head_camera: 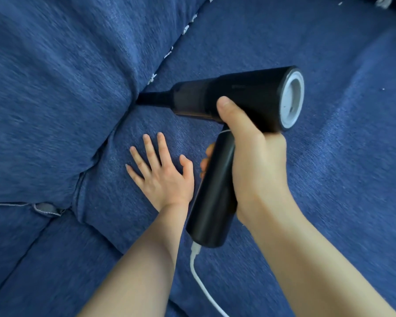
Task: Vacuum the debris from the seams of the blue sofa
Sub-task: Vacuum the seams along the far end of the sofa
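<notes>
The tip of the vacuum nozzle [146, 99] was hidden in the sofa seam [133, 104], and the white cable [200, 280] ran off the lower edge. The right hand [249, 156] covered part of the vacuum handle [213, 191]. White debris [186, 29] along the seam was too small and blurred to identify.

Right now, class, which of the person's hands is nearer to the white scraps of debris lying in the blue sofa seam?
Right. The right hand grips the black handheld vacuum just below the white debris scraps; the left hand lies flat on the seat cushion, lower down.
</notes>
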